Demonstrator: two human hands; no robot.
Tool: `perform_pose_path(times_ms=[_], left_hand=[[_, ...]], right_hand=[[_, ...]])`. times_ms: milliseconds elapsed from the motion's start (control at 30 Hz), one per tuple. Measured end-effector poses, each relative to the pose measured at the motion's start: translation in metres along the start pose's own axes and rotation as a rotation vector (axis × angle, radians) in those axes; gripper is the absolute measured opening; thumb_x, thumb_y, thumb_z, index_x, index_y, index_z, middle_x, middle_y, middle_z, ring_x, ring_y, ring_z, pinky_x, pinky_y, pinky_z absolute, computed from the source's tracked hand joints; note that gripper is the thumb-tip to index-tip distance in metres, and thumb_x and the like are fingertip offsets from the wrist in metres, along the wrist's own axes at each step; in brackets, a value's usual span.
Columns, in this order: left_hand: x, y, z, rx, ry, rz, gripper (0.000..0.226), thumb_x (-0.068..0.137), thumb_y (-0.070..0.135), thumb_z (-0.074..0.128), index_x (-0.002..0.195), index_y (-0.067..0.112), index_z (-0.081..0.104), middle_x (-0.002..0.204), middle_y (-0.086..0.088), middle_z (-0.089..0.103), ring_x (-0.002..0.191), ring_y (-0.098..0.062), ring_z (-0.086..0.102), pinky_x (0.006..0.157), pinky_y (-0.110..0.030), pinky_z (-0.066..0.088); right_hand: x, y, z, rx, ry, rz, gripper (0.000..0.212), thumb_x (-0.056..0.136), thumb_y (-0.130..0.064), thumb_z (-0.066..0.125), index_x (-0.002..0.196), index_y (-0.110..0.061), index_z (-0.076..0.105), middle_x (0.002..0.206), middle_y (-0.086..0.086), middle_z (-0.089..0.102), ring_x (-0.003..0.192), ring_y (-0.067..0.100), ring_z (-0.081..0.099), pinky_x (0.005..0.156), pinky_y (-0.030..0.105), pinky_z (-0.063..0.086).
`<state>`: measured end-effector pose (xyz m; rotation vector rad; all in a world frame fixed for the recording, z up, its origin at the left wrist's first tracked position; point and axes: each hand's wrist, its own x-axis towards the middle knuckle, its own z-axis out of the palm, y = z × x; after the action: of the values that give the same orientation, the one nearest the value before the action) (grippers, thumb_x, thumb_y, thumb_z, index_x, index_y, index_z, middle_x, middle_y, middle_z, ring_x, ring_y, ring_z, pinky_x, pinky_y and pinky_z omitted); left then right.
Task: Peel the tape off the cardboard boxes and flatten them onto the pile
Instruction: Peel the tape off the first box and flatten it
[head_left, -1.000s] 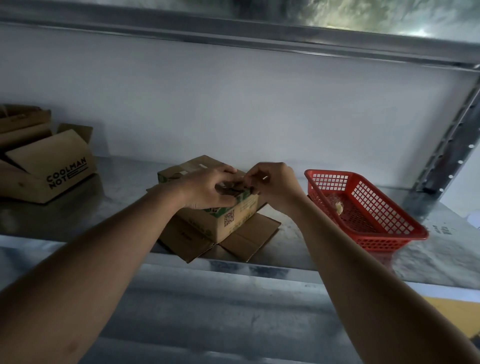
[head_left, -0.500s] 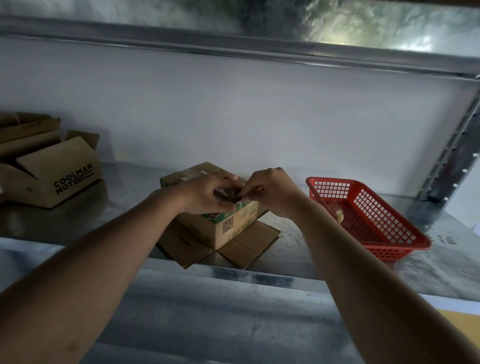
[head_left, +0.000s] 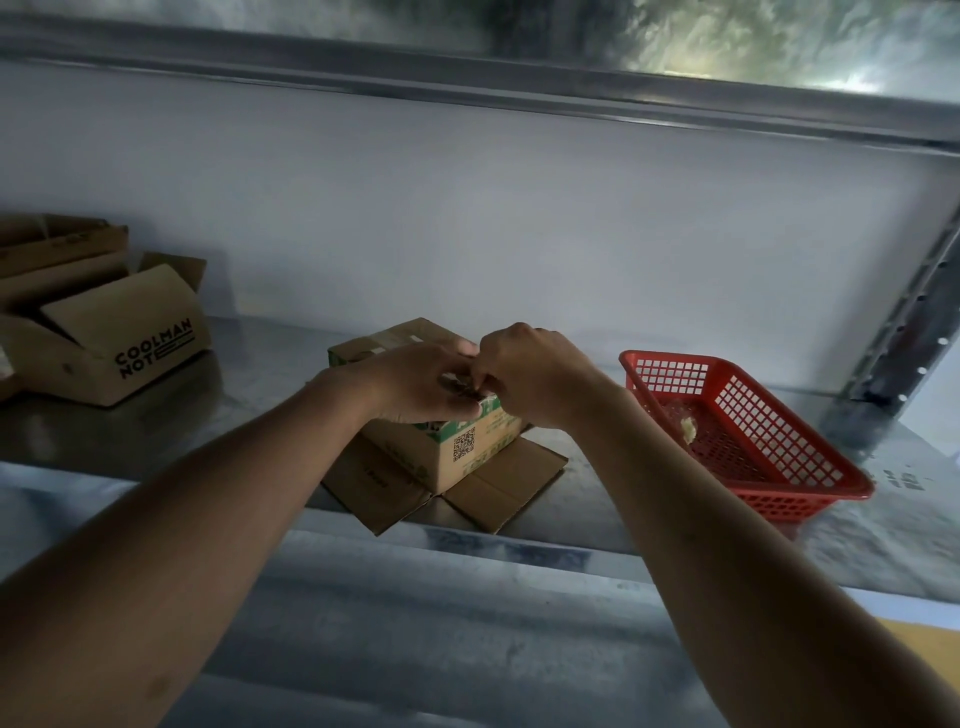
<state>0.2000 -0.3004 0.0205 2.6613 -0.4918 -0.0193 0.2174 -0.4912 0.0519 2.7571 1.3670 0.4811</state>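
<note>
Pinching box (head_left: 457, 447) top, L hand (head_left: 421, 382), R hand (head_left: 540, 376)

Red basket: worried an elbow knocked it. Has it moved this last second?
No. The red basket sits equally far from the small box and the shelf upright as before; only the camera shifted.

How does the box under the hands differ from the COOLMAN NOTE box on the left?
The box under the hands has green print and a QR code; the COOLMAN NOTE box carries only black lettering. The first stands mid-shelf on flattened cardboard with both hands on its top; the second sits untouched, top flaps open. The first looks smaller. Both are brown cardboard on the same metal shelf.
</note>
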Motion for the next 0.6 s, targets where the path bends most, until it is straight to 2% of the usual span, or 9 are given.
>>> perform_pose_path(times_ms=[100, 133, 233, 333, 400, 467, 533, 600], left_hand=[[-0.001, 0.0, 0.001, -0.017, 0.003, -0.049, 0.014, 0.085, 0.051, 0.059, 0.089, 0.038, 0.059, 0.087, 0.021, 0.067, 0.087, 0.001, 0.064, 0.067, -0.028, 0.048], [-0.002, -0.001, 0.0, -0.01, -0.005, -0.057, 0.013, 0.087, 0.049, 0.061, 0.088, 0.037, 0.062, 0.086, 0.019, 0.07, 0.084, 0.003, 0.065, 0.066, -0.026, 0.047], [-0.005, -0.006, -0.002, -0.004, -0.034, -0.076, 0.022, 0.089, 0.053, 0.06, 0.103, 0.036, 0.064, 0.101, 0.018, 0.073, 0.096, 0.002, 0.066, 0.068, -0.025, 0.048], [-0.009, -0.014, -0.008, -0.024, -0.032, -0.073, 0.052, 0.086, 0.06, 0.065, 0.132, 0.044, 0.05, 0.113, 0.026, 0.065, 0.103, 0.004, 0.061, 0.072, -0.025, 0.049], [-0.011, -0.02, -0.01, -0.034, 0.0, -0.078, 0.072, 0.081, 0.067, 0.071, 0.144, 0.046, 0.043, 0.128, 0.022, 0.063, 0.113, -0.002, 0.061, 0.083, -0.031, 0.054], [-0.012, -0.025, -0.012, 0.042, 0.08, -0.09, 0.098, 0.071, 0.085, 0.069, 0.153, 0.04, 0.038, 0.146, 0.016, 0.051, 0.128, -0.009, 0.052, 0.094, -0.036, 0.05], [-0.014, -0.028, -0.015, 0.179, 0.187, -0.104, 0.118, 0.06, 0.1, 0.061, 0.154, 0.033, 0.038, 0.14, 0.014, 0.038, 0.13, -0.01, 0.04, 0.096, -0.036, 0.043], [-0.02, -0.031, -0.022, 0.28, 0.229, -0.14, 0.113, 0.055, 0.104, 0.057, 0.143, 0.033, 0.046, 0.122, 0.011, 0.035, 0.122, -0.012, 0.035, 0.095, -0.038, 0.043]], right_hand=[[0.007, -0.012, -0.001, 0.067, 0.047, -0.02, 0.027, 0.094, -0.011, 0.061, 0.107, -0.03, 0.075, 0.104, -0.006, 0.068, 0.093, 0.017, 0.064, 0.072, 0.035, 0.057], [0.01, -0.015, -0.003, 0.106, 0.062, -0.018, 0.025, 0.093, -0.013, 0.061, 0.104, -0.03, 0.075, 0.102, -0.007, 0.068, 0.092, 0.016, 0.063, 0.071, 0.035, 0.055], [0.015, -0.014, -0.005, 0.275, 0.085, 0.028, 0.015, 0.093, -0.022, 0.065, 0.095, -0.033, 0.075, 0.095, -0.012, 0.068, 0.092, 0.013, 0.062, 0.074, 0.038, 0.056], [0.013, 0.003, 0.002, 0.403, 0.105, 0.158, 0.012, 0.095, -0.024, 0.064, 0.093, -0.035, 0.069, 0.103, -0.01, 0.065, 0.099, 0.014, 0.062, 0.081, 0.042, 0.058], [0.009, 0.011, 0.012, 0.46, 0.071, 0.269, 0.016, 0.098, -0.023, 0.058, 0.093, -0.037, 0.063, 0.113, -0.005, 0.066, 0.106, 0.019, 0.062, 0.08, 0.043, 0.059], [0.007, 0.01, 0.024, 0.506, 0.057, 0.294, 0.019, 0.1, -0.02, 0.054, 0.093, -0.036, 0.062, 0.112, -0.003, 0.071, 0.101, 0.022, 0.067, 0.073, 0.042, 0.06], [0.007, 0.007, 0.031, 0.487, 0.084, 0.295, 0.022, 0.099, -0.016, 0.055, 0.092, -0.036, 0.062, 0.109, -0.003, 0.073, 0.097, 0.022, 0.068, 0.071, 0.039, 0.059], [0.01, 0.006, 0.031, 0.45, 0.11, 0.334, 0.018, 0.098, -0.016, 0.056, 0.094, -0.03, 0.065, 0.11, -0.001, 0.074, 0.098, 0.023, 0.066, 0.075, 0.041, 0.059]])
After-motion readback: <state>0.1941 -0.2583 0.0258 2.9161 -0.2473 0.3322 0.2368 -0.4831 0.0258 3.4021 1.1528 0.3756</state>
